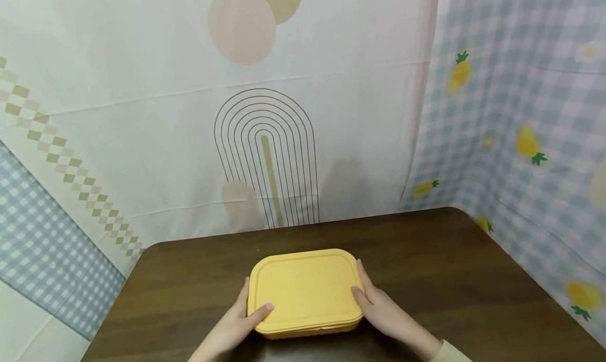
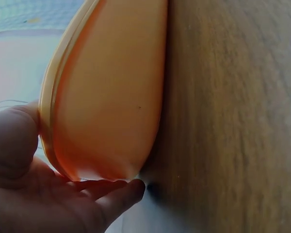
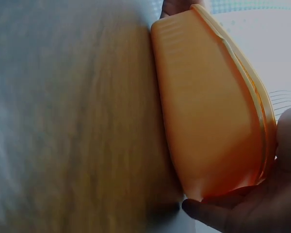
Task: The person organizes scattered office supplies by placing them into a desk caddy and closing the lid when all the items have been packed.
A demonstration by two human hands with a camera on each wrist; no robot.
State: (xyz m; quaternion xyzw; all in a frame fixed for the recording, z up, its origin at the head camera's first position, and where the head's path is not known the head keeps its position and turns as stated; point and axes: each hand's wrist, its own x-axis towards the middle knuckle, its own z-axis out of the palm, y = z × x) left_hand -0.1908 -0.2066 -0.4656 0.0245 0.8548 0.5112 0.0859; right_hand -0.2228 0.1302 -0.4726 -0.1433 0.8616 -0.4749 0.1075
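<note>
A yellow lidded box [image 1: 305, 291] is sitting on the dark wooden surface [image 1: 450, 278], near its front edge. The left hand [image 1: 236, 328] is cupping the box's left side, thumb lying over the lid rim and fingers [image 2: 116, 194] tucking under the base. The right hand [image 1: 381, 309] is mirroring it on the right side, so the box is being braced evenly between both hands, seemingly to keep it steady and level.

- The yellow lidded box [image 1: 305, 291] is closed, so its inside is hidden.
- The left hand [image 1: 236, 325] and right hand [image 1: 385, 312] have forearms cut off by the head view's bottom edge.
- The table [image 3: 63, 126] is blurred in the right wrist view.
</note>
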